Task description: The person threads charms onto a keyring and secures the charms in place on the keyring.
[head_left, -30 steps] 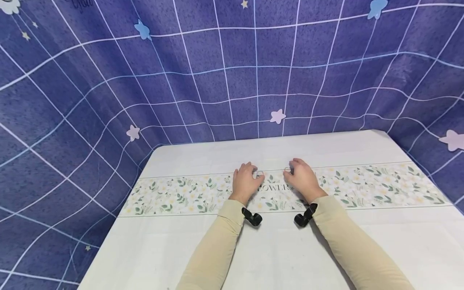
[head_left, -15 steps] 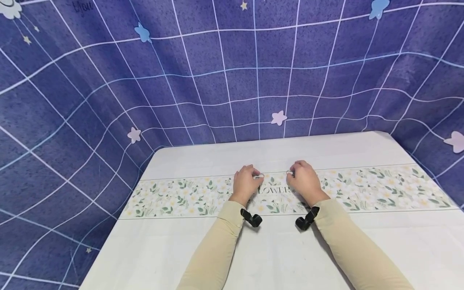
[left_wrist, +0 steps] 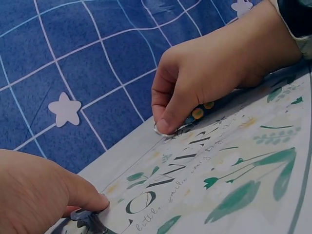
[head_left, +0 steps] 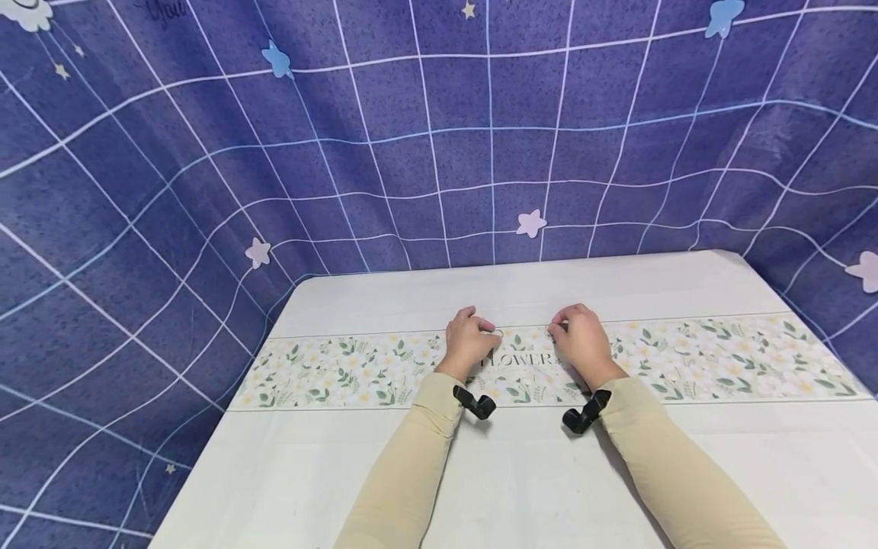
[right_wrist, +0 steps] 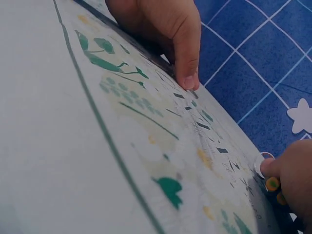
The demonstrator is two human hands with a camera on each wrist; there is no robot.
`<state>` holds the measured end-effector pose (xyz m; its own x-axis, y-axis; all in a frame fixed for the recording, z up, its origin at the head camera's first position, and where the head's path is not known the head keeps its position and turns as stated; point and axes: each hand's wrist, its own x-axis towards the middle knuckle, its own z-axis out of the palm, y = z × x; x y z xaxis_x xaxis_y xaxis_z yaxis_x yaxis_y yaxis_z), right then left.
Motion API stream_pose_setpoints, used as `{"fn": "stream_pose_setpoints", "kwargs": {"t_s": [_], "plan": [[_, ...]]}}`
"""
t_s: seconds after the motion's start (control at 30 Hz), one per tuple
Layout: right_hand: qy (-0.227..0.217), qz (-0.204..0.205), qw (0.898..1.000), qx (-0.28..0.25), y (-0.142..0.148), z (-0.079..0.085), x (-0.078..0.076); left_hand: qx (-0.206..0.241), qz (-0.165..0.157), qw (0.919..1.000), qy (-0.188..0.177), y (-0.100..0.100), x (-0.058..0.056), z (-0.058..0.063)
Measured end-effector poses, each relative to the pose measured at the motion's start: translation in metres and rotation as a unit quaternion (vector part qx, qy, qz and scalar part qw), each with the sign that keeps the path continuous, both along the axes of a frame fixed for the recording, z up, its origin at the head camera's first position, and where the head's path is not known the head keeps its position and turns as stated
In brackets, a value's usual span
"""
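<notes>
My left hand (head_left: 468,339) is over the printed word on the table, pinching a small thing with a thin ring (head_left: 498,332) at its edge. A dark, shiny part (left_wrist: 87,218) of that thing shows under the fingers in the left wrist view. To its right, my right hand (head_left: 580,339) holds a second small thing between thumb and forefinger. This one has a thin silvery ring (right_wrist: 264,161) and a dark body with round orange spots (left_wrist: 197,113). The fingers hide most of both things, so their kind is unclear. The hands are apart, both low over the cloth.
A white table cover (head_left: 329,457) has a floral band (head_left: 343,370) across it, with lettering (head_left: 517,359) between the hands. A blue grid-patterned curtain (head_left: 411,168) hangs behind and at the sides. Black wrist cameras (head_left: 475,402) sit on both cuffs.
The right thumb and forefinger have drawn closer together, and less of that ring shows. The left hand's fingers have shifted slightly. Both hands stay near the same places.
</notes>
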<state>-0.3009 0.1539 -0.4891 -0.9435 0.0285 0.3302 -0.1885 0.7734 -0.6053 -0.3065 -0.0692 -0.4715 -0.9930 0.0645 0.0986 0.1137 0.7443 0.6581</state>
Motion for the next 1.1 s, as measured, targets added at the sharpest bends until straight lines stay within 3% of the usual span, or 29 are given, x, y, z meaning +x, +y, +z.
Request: {"fn": "stream_pose_setpoints", "kwargs": {"t_s": [0.37,0.67,1.1], "plan": [[-0.007,-0.005,0.999,-0.035,0.0025,-0.0008,-0.0011,-0.013,0.001,0.9993,0.035,0.0028,0.0045,0.0032],[-0.013,-0.006,0.999,-0.045,0.0011,0.0002,-0.0021,0.009,0.026,0.9995,-0.013,0.0059,0.0038,0.0067],[-0.010,0.004,0.997,-0.076,-0.0006,0.0001,-0.0020,0.039,0.036,0.9986,0.001,0.0075,0.0019,-0.0017]]}}
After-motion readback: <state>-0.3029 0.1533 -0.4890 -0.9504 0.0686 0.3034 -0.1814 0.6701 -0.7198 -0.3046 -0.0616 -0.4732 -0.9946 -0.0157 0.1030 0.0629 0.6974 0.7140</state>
